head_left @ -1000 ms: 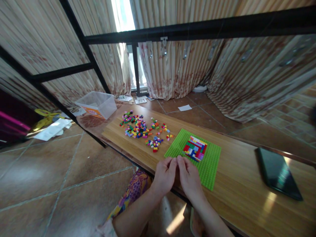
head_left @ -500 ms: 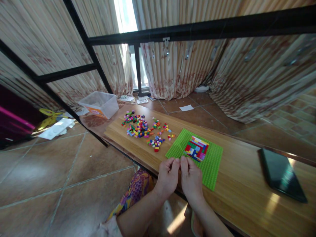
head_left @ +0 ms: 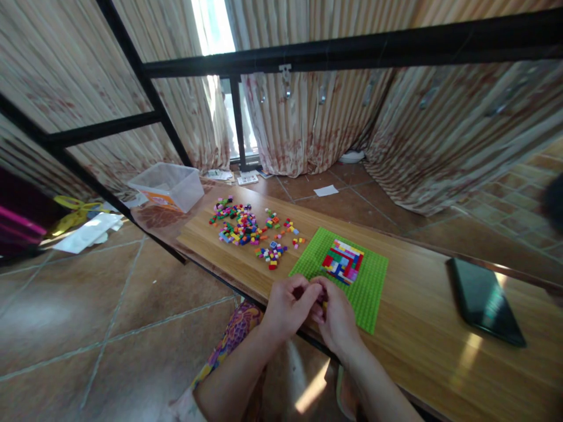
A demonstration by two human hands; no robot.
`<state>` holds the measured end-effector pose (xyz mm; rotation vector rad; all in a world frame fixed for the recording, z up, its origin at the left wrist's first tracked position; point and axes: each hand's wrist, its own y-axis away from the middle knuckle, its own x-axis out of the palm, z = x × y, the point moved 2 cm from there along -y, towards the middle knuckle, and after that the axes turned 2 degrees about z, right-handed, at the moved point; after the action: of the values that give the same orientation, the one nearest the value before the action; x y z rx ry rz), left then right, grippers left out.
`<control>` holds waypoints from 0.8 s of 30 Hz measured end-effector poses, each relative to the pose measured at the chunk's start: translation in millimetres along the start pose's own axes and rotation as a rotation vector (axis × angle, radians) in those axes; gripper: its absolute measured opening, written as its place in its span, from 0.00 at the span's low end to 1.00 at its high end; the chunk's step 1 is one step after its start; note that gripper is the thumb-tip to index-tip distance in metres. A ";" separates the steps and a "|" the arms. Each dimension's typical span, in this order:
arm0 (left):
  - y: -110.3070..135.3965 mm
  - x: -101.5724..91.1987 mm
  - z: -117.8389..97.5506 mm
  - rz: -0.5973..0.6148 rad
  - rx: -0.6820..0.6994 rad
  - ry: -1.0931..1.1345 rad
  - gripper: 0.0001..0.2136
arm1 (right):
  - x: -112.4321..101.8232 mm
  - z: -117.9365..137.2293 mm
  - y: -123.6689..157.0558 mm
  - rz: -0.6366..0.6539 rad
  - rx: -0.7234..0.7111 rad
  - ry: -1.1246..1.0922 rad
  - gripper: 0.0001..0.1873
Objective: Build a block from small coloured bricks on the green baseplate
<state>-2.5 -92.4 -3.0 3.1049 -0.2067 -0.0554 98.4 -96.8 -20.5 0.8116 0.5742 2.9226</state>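
Note:
My left hand (head_left: 288, 305) and my right hand (head_left: 338, 310) meet at the near edge of the green baseplate (head_left: 373, 293), fingers curled and touching. A small yellow building brick (head_left: 325, 305) peeks out between the fingers of my right hand. What my left fingertips pinch, if anything, is hidden behind the thumb. Just beyond the hands, a flat block of multicoloured bricks (head_left: 343, 262) is fixed on the baseplate, with red, white, blue, green and purple pieces.
Loose bricks (head_left: 241, 225) lie heaped on the wooden bench (head_left: 422, 328) to the left. A clear plastic bin (head_left: 189, 190) stands at its far left end. A dark tablet-like device (head_left: 484, 302) rests on the right. A black metal bar (head_left: 352, 53) crosses above.
My hands have turned inward, their fingers now overlapping, and a yellow brick shows between them. The whole view has shifted slightly, moving the bench and its things leftward.

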 end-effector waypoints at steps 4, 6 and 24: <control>-0.7 -4.4 -1.1 -0.012 0.121 -0.270 0.15 | 2.8 -3.8 1.1 -0.031 0.074 0.010 0.15; -1.8 -2.7 1.4 -0.018 0.110 -0.235 0.15 | 2.3 -3.4 0.6 -0.056 0.092 -0.016 0.19; -14.5 -10.8 9.3 -0.134 -0.299 1.095 0.18 | 1.0 4.3 6.4 0.042 -0.314 0.631 0.15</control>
<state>-11.6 -76.9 -12.4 2.3941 0.0494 1.3848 100.0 -101.1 -14.3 -0.1469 0.1015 3.1584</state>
